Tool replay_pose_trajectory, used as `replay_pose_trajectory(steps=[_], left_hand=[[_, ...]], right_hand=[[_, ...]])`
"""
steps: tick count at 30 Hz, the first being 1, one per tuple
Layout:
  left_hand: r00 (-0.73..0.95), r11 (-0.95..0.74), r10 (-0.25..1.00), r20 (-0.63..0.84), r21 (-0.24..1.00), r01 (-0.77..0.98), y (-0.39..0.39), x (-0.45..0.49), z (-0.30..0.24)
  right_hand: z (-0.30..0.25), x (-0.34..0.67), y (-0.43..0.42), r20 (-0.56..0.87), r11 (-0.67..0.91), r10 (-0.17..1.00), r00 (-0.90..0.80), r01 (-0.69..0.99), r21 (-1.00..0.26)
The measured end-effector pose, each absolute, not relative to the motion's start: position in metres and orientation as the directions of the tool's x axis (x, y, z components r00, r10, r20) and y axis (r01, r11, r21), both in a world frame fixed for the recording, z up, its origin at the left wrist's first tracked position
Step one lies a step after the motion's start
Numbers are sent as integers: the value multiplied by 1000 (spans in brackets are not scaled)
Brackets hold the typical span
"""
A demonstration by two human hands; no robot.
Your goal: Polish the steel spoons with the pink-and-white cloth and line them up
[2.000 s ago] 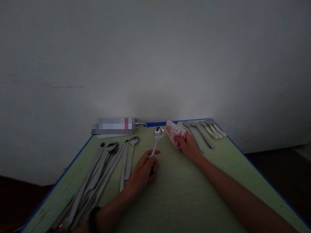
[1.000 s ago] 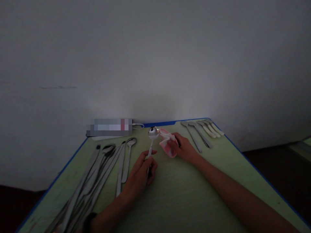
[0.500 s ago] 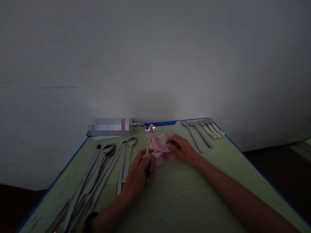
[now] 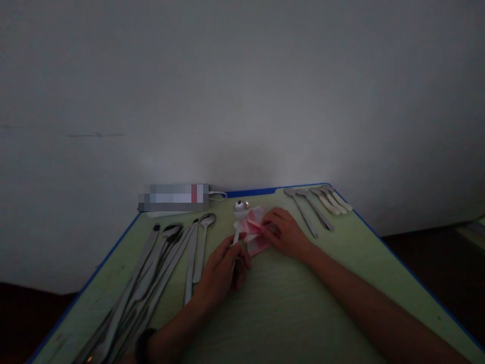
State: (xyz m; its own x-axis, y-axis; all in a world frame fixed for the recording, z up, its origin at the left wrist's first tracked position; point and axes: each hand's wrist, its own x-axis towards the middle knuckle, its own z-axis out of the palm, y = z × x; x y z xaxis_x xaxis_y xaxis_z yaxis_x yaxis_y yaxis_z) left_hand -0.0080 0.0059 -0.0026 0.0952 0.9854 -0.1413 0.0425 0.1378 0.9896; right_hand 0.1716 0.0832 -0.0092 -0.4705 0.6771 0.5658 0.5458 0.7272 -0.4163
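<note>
In the middle of the head view, my left hand (image 4: 227, 265) is closed around the handle of a shiny metal spoon (image 4: 241, 207), whose bowl points away from me. My right hand (image 4: 282, 230) pinches a pink and white cloth (image 4: 253, 222). The cloth touches the spoon just below its bowl and covers part of the neck. A loose corner of it hangs below my right fingers. Close to the left of my left hand lie a single spoon (image 4: 206, 220) and a knife (image 4: 191, 263).
A pile of metal cutlery (image 4: 147, 278) spreads over the left of the green table (image 4: 295, 303). Spoons (image 4: 305, 212) and several pale-handled pieces (image 4: 329, 202) lie at the back right. A blurred-out box-like object (image 4: 174, 198) with a white cable (image 4: 219, 193) stands against the wall (image 4: 242, 101).
The cloth has moved left onto the spoon's neck, and my right hand has come slightly closer to my left. The spoon's bowl has shifted a little right and lower.
</note>
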Motion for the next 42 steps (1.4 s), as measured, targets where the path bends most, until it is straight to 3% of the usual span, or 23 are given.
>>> replay_pose_trajectory(steps=[5, 11, 15, 19, 23, 29, 32, 34, 37, 39, 42], left_hand=[[103, 130, 985, -136, 990, 60, 7, -11, -8], [172, 151, 972, -160, 986, 66, 9, -9, -4], [164, 182, 968, -189, 982, 60, 9, -8, -2], [112, 136, 983, -143, 988, 70, 8, -8, 0], [40, 118, 992, -118, 993, -12, 9, -6, 2], [48, 161, 986, -157, 984, -78, 11, -5, 0], [38, 156, 987, -155, 987, -23, 10, -6, 1], [20, 132, 991, -132, 991, 5, 9, -6, 0], [-6, 92, 996, -93, 994, -60, 9, -5, -1], [-30, 72, 997, -76, 992, -101, 9, -5, -2], [-106, 19, 994, -26, 998, -64, 11, -9, -3]], right_hand=[[-13, 171, 85, 594, 669, 715, -368, 607, -430], [-16, 170, 87, 487, 712, 685, -542, 638, -293], [-19, 170, 88, 468, 712, 689, -554, 637, -294], [-18, 172, 89, 485, 626, 776, -403, 592, -508], [-17, 178, 93, 438, 491, 871, -221, 412, -768], [-28, 183, 108, 266, 265, 964, -2, 87, -960], [-30, 181, 109, 403, 399, 915, 10, 123, -909], [-26, 178, 104, 560, 525, 828, 10, 335, -782], [-19, 173, 92, 697, 586, 711, -94, 627, -513], [-14, 171, 85, 676, 660, 679, -288, 644, -388], [-10, 169, 79, 537, 785, 608, -584, 540, -302]])
